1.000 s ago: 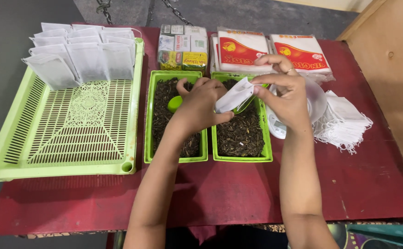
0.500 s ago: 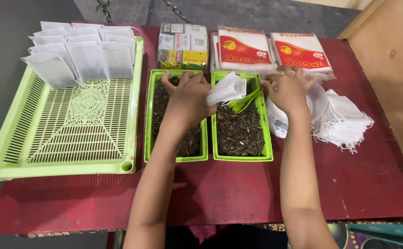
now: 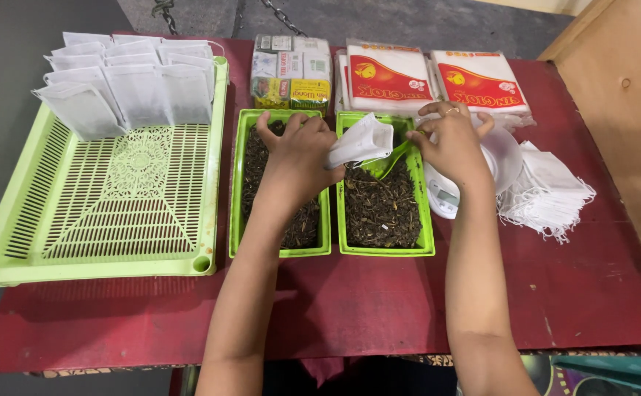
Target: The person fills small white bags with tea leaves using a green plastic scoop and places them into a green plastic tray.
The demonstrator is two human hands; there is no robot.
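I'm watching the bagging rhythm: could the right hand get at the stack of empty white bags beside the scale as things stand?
Probably yes: the stack of empty bags lies uncovered just beyond the right hand, though that hand holds the green scoop.

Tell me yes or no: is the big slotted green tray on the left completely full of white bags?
No: white bags fill only the far end of the slotted green tray.

Person, seen from above: two forearms and two hands in view.
Left hand [image 3: 291,158]: bare, no glove, no ring or watch visible. Forearm bare to the bottom edge, no sleeve showing.
Right hand [image 3: 454,143]: bare, no glove; one thin ring [image 3: 451,111] on a finger (metal-coloured, detail too small to tell). Forearm bare, no sleeve, no wristband.
Nails short, unpainted as far as can be seen.
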